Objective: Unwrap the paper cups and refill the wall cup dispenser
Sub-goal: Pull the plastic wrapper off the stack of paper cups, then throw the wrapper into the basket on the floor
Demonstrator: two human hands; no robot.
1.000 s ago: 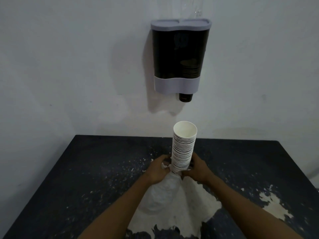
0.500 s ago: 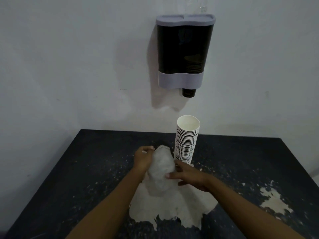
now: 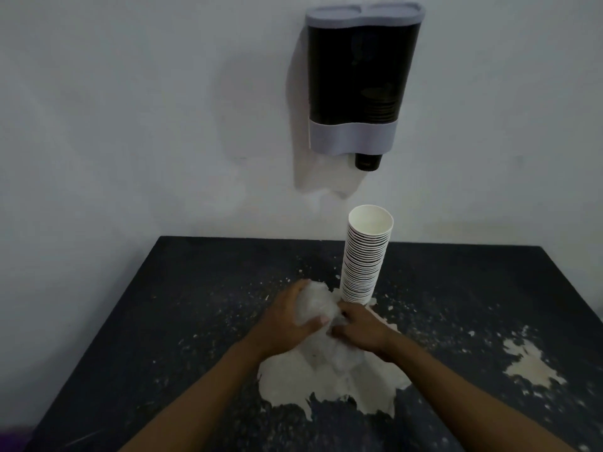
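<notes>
A tall stack of white paper cups (image 3: 363, 256) stands upright and bare on the dark table (image 3: 169, 298), just behind my hands. The clear plastic wrapper (image 3: 315, 305) is off the cups and bunched between my hands. My left hand (image 3: 285, 318) cups the wrapper from the left, and my right hand (image 3: 357, 326) squeezes it from the right. On the wall above hangs the cup dispenser (image 3: 360, 76), with a dark body, grey lid and grey lower band. A dark cup (image 3: 368, 161) sticks out of the dispenser's right outlet.
The table top is black with worn white patches, a large one (image 3: 329, 380) under my forearms and a smaller one (image 3: 532, 363) to the right. The table butts against the pale wall (image 3: 130, 125).
The wrapper came off the bottom of the cup stack, which now stands on its own. Both hands moved left of the stack and crumpled the wrapper into a ball.
</notes>
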